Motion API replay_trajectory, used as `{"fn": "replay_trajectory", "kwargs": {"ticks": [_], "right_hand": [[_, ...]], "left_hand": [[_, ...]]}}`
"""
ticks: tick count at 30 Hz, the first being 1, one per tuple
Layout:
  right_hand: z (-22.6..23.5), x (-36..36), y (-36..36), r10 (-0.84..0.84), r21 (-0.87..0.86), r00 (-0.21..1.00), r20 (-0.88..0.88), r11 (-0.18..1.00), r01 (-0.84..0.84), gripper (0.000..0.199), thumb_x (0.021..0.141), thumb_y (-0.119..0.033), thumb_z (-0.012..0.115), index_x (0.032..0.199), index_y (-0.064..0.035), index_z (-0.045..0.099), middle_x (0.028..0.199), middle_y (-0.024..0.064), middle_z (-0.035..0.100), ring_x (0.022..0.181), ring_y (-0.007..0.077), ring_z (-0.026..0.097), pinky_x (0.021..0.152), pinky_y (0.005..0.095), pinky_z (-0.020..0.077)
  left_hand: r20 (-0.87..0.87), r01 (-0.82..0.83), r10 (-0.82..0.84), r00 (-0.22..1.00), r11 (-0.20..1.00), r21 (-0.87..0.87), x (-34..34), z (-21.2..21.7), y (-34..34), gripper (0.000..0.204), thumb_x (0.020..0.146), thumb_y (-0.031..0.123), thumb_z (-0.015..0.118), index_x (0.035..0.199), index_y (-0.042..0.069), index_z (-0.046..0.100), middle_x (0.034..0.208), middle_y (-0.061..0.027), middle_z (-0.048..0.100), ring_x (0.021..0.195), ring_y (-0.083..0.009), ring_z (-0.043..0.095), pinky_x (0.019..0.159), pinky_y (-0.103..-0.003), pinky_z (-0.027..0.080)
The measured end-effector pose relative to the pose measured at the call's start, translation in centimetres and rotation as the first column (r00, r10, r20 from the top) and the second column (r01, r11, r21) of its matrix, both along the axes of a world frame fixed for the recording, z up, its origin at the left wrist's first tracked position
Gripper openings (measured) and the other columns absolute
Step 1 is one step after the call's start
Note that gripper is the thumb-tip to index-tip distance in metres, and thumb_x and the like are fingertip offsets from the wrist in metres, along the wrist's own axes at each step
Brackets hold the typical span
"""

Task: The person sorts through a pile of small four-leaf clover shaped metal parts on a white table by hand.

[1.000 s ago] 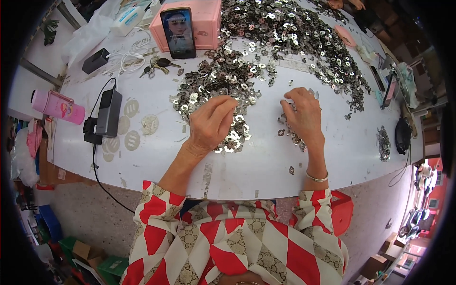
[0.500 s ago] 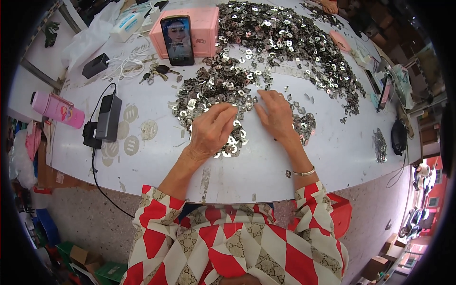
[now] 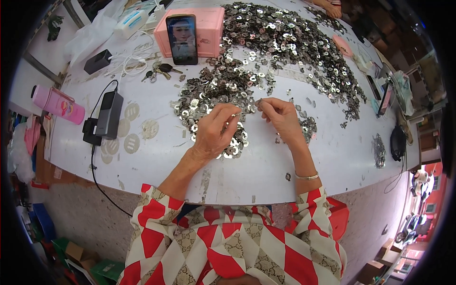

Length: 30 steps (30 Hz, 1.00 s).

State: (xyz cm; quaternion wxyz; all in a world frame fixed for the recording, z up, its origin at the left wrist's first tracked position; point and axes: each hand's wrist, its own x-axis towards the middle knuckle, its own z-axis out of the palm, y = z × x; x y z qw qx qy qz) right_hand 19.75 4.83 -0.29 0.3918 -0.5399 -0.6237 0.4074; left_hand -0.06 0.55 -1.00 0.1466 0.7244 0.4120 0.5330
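Small shiny ring-like metal pieces [image 3: 209,95] lie heaped at the middle of the white table. Over the near edge of this heap my left hand [image 3: 216,133] is closed in a pinch; a tiny bright bit shows at its fingertips, too small to name. Just to the right, my right hand [image 3: 285,123] pinches a small dark metal piece between thumb and forefinger. The fingertips of both hands are close together but apart. Beside my right wrist is a smaller group of metal pieces [image 3: 308,124].
A much larger pile of metal pieces [image 3: 294,42] covers the far side. A phone [image 3: 182,40] leans on a pink box [image 3: 209,33], near keys [image 3: 164,70]. At left stand a black power adapter [image 3: 109,116] and pink bottle [image 3: 59,105]. Another person's hand [image 3: 334,10] shows at the far edge.
My right hand has gone from outstretched fingers on the table to a pinch with a small metal piece. My left hand has barely moved and stays pinched.
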Motion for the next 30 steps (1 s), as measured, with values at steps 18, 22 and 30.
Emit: {"fn": "replay_trajectory", "kwargs": {"ticks": [18, 22, 30], "right_hand": [[0.7, -1.6, -2.1, 0.253, -0.134, 0.96, -0.122, 0.954, -0.269, 0.018, 0.091, -0.014, 0.06, 0.096, 0.0002, 0.07, 0.08, 0.0019, 0.066, 0.069, 0.0061, 0.057, 0.063, 0.0209, 0.0475], [1.7, -1.3, -1.9, 0.173, -0.145, 0.943, -0.284, 0.965, -0.22, 0.018, 0.092, -0.013, 0.059, 0.102, -0.0018, 0.069, 0.084, 0.0017, 0.067, 0.073, 0.0072, 0.059, 0.067, 0.0219, 0.0494], [1.6, 2.4, -0.9, 0.079, 0.195, 0.917, 0.392, 0.967, -0.167, 0.014, 0.082, -0.008, 0.064, 0.094, -0.0023, 0.069, 0.081, 0.0072, 0.067, 0.074, 0.0177, 0.064, 0.068, 0.03, 0.0505]], "left_hand": [[0.481, 0.359, -0.066, 0.874, 0.754, -0.55, 0.0, -0.5, 0.1, 0.007, 0.089, 0.007, 0.059, 0.087, 0.0, 0.058, 0.071, 0.0001, 0.06, 0.061, -0.0045, 0.055, 0.052, -0.018, 0.046], [0.525, 0.389, -0.031, 0.85, 0.71, -0.588, -0.1, -0.1, 0.0, 0.008, 0.089, 0.007, 0.057, 0.085, 0.0, 0.057, 0.07, 0.0006, 0.06, 0.06, -0.0038, 0.054, 0.052, -0.018, 0.045], [0.471, 0.348, -0.034, 0.882, 0.721, -0.599, -0.1, 0.4, -0.1, 0.01, 0.091, 0.009, 0.056, 0.09, 0.0, 0.06, 0.077, -0.003, 0.065, 0.062, -0.0049, 0.056, 0.055, -0.02, 0.047]]}}
